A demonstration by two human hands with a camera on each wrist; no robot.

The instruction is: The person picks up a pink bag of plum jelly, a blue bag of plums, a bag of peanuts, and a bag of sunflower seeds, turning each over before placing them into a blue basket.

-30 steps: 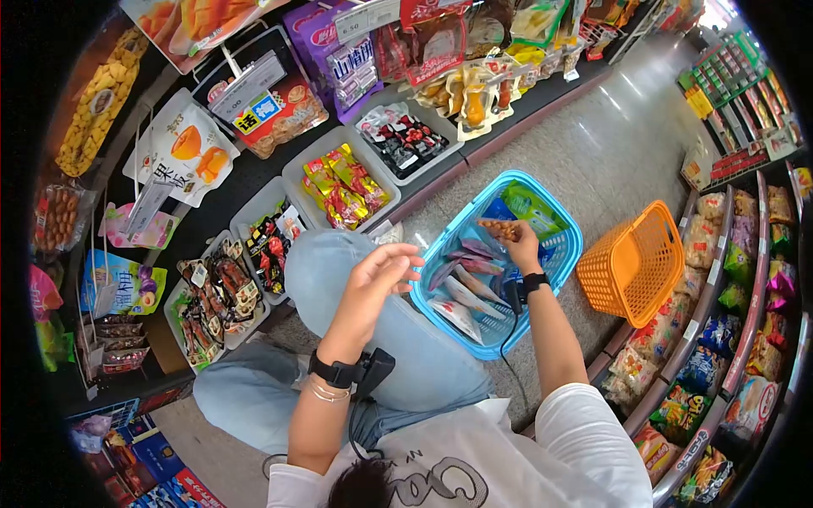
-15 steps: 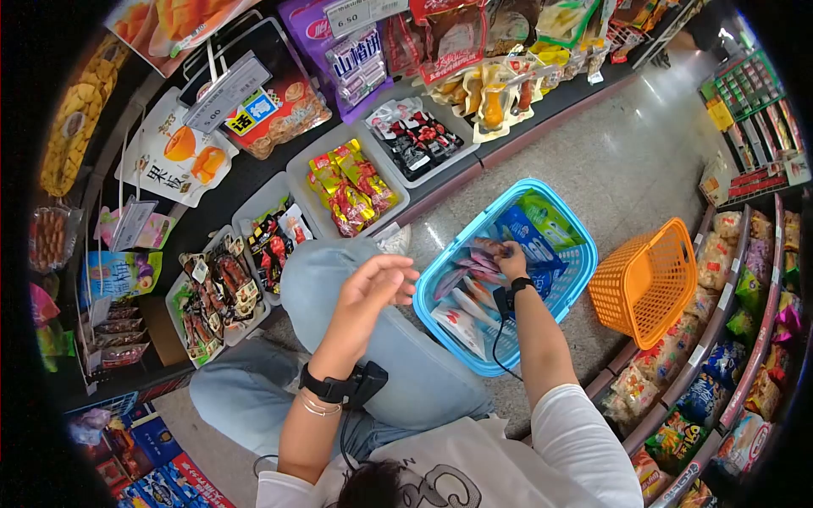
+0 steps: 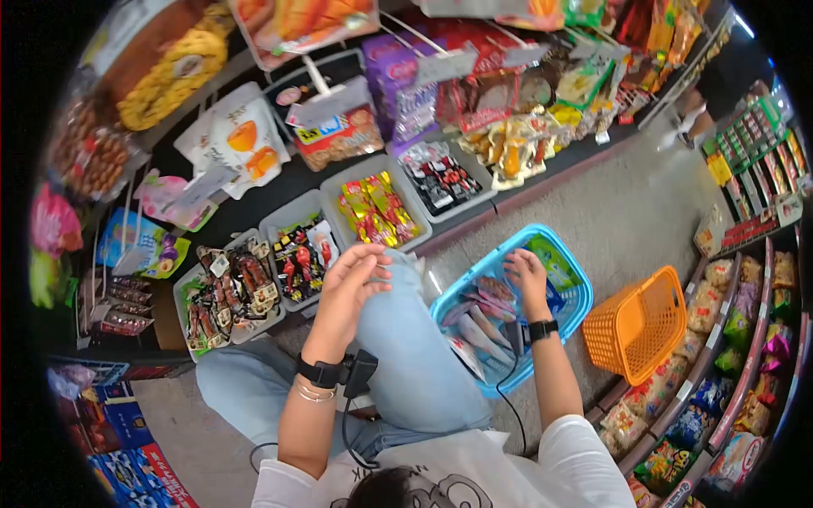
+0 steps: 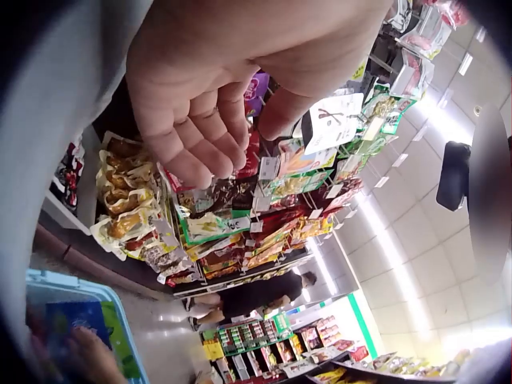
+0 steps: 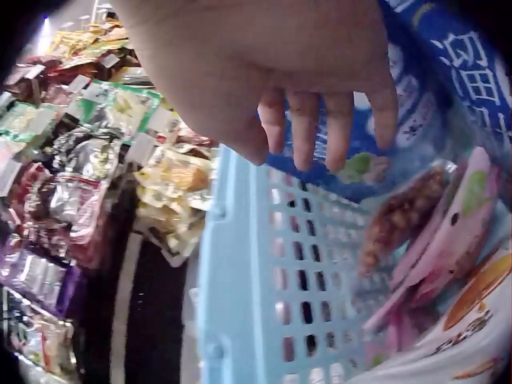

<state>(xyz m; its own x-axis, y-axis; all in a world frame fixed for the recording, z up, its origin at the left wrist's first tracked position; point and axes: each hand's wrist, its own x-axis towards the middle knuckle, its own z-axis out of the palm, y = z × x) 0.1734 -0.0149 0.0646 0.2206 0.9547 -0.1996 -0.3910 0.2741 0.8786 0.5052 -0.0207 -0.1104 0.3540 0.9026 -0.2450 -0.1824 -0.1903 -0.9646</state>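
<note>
My right hand (image 3: 529, 275), its fingers loosely bent and holding nothing, hovers over the light-blue shopping basket (image 3: 578, 309). Beneath it in the right wrist view lies a clear packet of brown nut-like snacks (image 5: 404, 212), beside pink packets (image 5: 448, 236). A white pouch (image 5: 480, 328) fills the near corner there, and a blue pouch (image 5: 480, 72) stands behind the fingers. A green pouch (image 3: 552, 262) leans at the basket's far end. Raised near the bent knee (image 3: 394, 330), my left hand (image 3: 351, 275) is empty, with relaxed fingers.
An orange basket (image 3: 605, 343) stands right of the blue one. Grey trays of small wrapped snacks (image 3: 381, 207) line the shelf edge, below hanging bags (image 3: 406, 102). Snack shelves (image 3: 711, 398) curve along the right. A person (image 4: 256, 296) stands down the aisle.
My right hand lowered the brown snack packet into the blue basket, let it go and lifted off. The left hand stayed raised. The head view shifted, so the shelves appear lower and further right.
</note>
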